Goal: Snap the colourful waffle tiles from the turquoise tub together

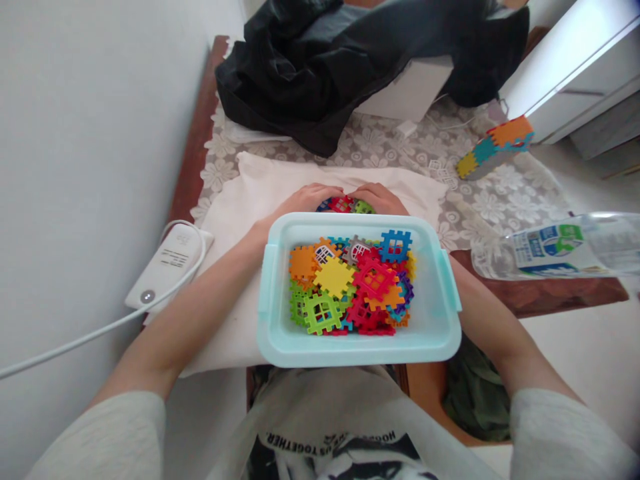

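Note:
Beyond the far rim of a light teal plastic bin (277, 327), my left hand (311, 196) and my right hand (381, 198) come together around a few joined-looking interlocking plastic tiles (343, 204) in blue, red and green. Fingers of both hands curl over the tiles from either side, and the bin's rim hides the lower part of the hands and tiles. Inside the bin lies a loose heap of notched tiles, among them a yellow tile (335, 277), a red window tile (375, 279), a lime green window tile (323, 315) and a blue window tile (395, 246).
A white cloth (280, 175) covers part of the lace-topped table (480, 200). To the right are a built tile block (495, 148) and a clear plastic bottle (555, 245). Black fabric (320, 73) lies at the back. A white power strip (170, 263) with its cord sits left, by the wall.

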`<state>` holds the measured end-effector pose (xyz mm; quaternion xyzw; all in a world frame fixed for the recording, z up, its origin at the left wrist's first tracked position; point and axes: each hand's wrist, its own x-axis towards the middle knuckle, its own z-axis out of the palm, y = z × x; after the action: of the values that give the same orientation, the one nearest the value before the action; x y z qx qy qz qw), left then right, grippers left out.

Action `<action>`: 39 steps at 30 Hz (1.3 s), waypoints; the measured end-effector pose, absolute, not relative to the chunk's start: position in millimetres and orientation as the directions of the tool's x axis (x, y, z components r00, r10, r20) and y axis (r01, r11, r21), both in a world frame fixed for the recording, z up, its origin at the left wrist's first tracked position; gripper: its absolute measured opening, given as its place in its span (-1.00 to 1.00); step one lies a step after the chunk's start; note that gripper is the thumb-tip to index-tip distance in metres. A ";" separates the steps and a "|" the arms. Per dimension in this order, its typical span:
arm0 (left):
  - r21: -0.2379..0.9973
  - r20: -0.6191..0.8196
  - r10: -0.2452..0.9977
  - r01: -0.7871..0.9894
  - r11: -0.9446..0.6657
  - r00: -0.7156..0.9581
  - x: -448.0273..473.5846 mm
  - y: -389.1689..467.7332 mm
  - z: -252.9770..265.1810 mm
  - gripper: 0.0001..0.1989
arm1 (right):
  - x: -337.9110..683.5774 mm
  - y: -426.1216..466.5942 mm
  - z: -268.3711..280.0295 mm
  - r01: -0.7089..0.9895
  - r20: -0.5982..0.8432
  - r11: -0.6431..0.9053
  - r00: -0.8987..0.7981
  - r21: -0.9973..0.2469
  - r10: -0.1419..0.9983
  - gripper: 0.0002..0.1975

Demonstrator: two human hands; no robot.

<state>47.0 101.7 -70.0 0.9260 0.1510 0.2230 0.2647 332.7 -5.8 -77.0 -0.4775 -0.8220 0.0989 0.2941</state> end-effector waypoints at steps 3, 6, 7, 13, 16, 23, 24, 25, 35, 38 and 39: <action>0.510 0.314 0.404 0.206 -0.835 0.859 47.2 101.1 -68.1 -0.35 | 332.2 -7.2 -76.5 0.727 0.424 0.523 -0.343 -0.446 0.838 -0.51; 0.481 0.304 0.437 0.260 -0.837 0.846 48.4 102.3 -68.8 -0.40 | 332.1 -2.6 -83.4 0.770 0.436 0.484 -0.299 -0.415 0.849 -0.51; 0.479 0.305 0.443 0.266 -0.836 0.843 48.8 102.9 -69.2 -0.41 | 332.2 0.0 -86.7 0.792 0.433 0.466 -0.287 -0.395 0.855 -0.52; 0.484 0.294 0.449 0.274 -0.831 0.844 50.0 101.7 -66.0 -0.44 | 333.2 6.4 -96.3 0.793 0.394 0.458 -0.302 -0.401 0.868 -0.54; 0.490 0.294 0.437 0.259 -0.832 0.850 49.8 100.6 -63.5 -0.44 | 333.6 3.9 -92.3 0.702 0.391 0.460 -0.273 -0.544 0.879 -0.61; 0.483 0.309 0.426 0.246 -0.841 0.850 48.8 104.8 -67.6 -0.39 | 334.3 0.0 -47.2 0.310 0.386 0.363 0.015 -0.879 0.922 -0.45; 0.481 0.304 0.425 0.248 -0.841 0.852 48.4 104.6 -67.7 -0.37 | 334.9 -4.3 -33.5 0.201 0.369 0.356 0.028 -0.912 0.929 -0.42; 0.482 0.300 0.426 0.250 -0.840 0.853 48.1 103.9 -67.3 -0.35 | 335.6 -10.1 -18.8 0.113 0.372 0.368 0.017 -0.923 0.928 -0.40; 0.565 0.273 0.472 0.258 -0.784 0.838 45.4 90.8 -55.3 -0.42 | 346.3 -51.0 41.3 -0.122 0.530 0.533 -0.415 -0.837 0.739 -0.21; 0.537 0.282 0.443 0.243 -0.808 0.851 45.4 92.6 -55.3 -0.40 | 350.9 -32.5 23.5 -0.190 0.540 0.518 -0.091 -0.834 0.837 -0.23; 0.514 0.289 0.442 0.252 -0.820 0.849 45.8 93.8 -55.9 -0.40 | 351.8 -25.9 14.9 -0.180 0.526 0.521 0.019 -0.835 0.850 -0.26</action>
<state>45.8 93.8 -55.9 0.9323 0.1863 0.2018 0.2353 351.8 -25.9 14.9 -0.2896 -0.5787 0.3948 0.6522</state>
